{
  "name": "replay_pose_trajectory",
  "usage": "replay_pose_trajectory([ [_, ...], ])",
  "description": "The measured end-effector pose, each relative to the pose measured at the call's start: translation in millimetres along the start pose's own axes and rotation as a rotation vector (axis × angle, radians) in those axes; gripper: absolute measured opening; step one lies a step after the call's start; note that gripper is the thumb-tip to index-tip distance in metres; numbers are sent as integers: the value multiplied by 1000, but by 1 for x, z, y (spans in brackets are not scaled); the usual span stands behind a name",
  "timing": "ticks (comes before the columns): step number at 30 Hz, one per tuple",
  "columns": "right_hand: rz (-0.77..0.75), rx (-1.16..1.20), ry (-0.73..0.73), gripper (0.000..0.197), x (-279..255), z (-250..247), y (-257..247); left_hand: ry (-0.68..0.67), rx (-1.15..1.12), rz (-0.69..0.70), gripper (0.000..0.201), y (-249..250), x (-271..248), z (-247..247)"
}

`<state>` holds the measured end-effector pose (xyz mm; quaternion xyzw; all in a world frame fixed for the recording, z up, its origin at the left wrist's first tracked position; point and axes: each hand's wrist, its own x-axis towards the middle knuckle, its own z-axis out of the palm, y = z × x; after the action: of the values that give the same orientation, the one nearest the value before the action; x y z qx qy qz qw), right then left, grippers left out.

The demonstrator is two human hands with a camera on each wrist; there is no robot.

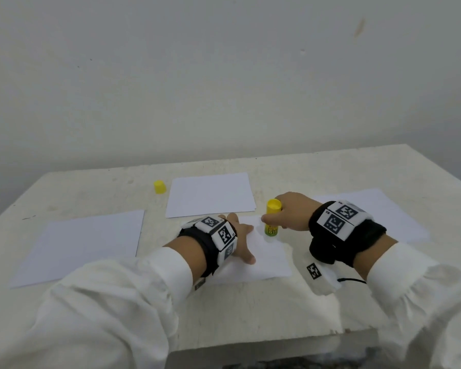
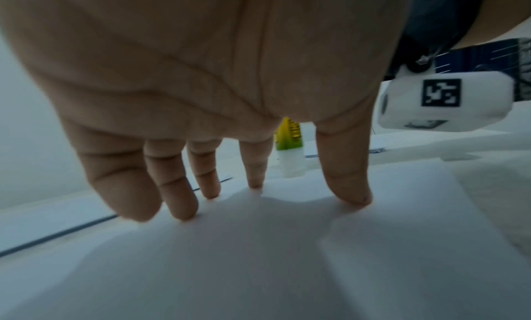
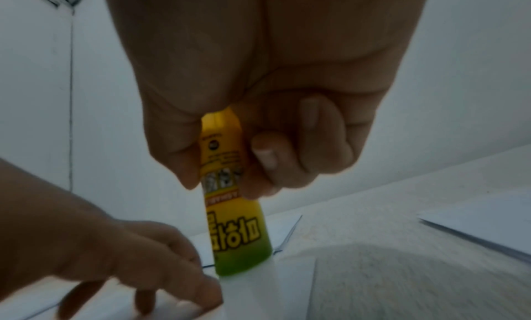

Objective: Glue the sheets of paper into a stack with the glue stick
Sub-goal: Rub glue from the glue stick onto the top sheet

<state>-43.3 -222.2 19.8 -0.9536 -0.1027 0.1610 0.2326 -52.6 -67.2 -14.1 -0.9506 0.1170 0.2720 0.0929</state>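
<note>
A white sheet of paper [image 1: 266, 259] lies near the table's front middle. My left hand [image 1: 241, 242] presses its spread, straight fingertips [image 2: 352, 196] onto that sheet [image 2: 258, 256]. My right hand [image 1: 285, 213] grips a yellow-green glue stick [image 1: 272, 218] upright, tip down on the sheet's far part. In the right wrist view the thumb and fingers wrap the glue stick [image 3: 232, 211] and its green end meets the paper [image 3: 258, 291]. From the left wrist view the glue stick's white tip [image 2: 290, 163] shows touching the paper beyond my fingers.
Three more white sheets lie on the beige table [image 1: 250, 310]: one at the left [image 1: 83, 243], one at the back middle [image 1: 210, 194], one at the right [image 1: 383, 209] partly under my right arm. The yellow cap [image 1: 159, 187] stands at the back left.
</note>
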Motion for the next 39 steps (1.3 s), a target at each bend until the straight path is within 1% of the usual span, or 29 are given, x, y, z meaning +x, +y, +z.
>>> replay_pose_trajectory([
  [4,-32,-26,-44,28,-28,4,1,5,13,7,92,0,-2,-2],
  [8,-33,-23,-93,33,-49,8,3,4,11,1,92,0,-4,-3],
  [9,-33,-5,-110,33,-54,7,4,7,11,2,92,0,-4,-3],
  [11,-26,122,-118,24,-61,0,8,25,-2,7,92,-1,-6,-1],
  [12,-13,202,-97,20,-61,-6,12,39,-19,12,92,-2,-7,0],
  [13,0,273,-54,21,-59,-13,16,58,-46,19,93,-2,-8,2],
  [15,36,367,48,28,-46,-23,25,106,-134,39,94,-5,-10,5],
  [17,64,341,84,26,-26,-25,30,143,-212,49,91,-9,-11,7],
  [19,119,270,109,20,-7,-19,31,139,-224,57,82,-12,-13,8],
  [21,168,320,160,27,10,-11,29,127,-212,56,73,-13,-14,11],
  [24,211,408,256,41,26,-6,27,142,-218,49,69,-14,-16,13],
  [26,271,342,260,46,30,-6,27,139,-208,50,68,-15,-16,15],
  [29,345,191,195,49,32,-8,27,142,-196,59,68,-17,-16,16],
  [32,374,152,198,51,29,-7,29,173,-181,74,68,-18,-16,18],
  [34,413,166,195,64,25,-5,28,192,-176,73,67,-19,-18,19],
  [36,496,75,147,79,15,-6,25,212,-182,68,61,-20,-22,18],
  [37,519,-15,116,80,9,-7,24,228,-189,68,55,-23,-25,17],
  [39,495,-121,33,66,-1,-7,18,275,-225,68,40,-36,-34,13],
])
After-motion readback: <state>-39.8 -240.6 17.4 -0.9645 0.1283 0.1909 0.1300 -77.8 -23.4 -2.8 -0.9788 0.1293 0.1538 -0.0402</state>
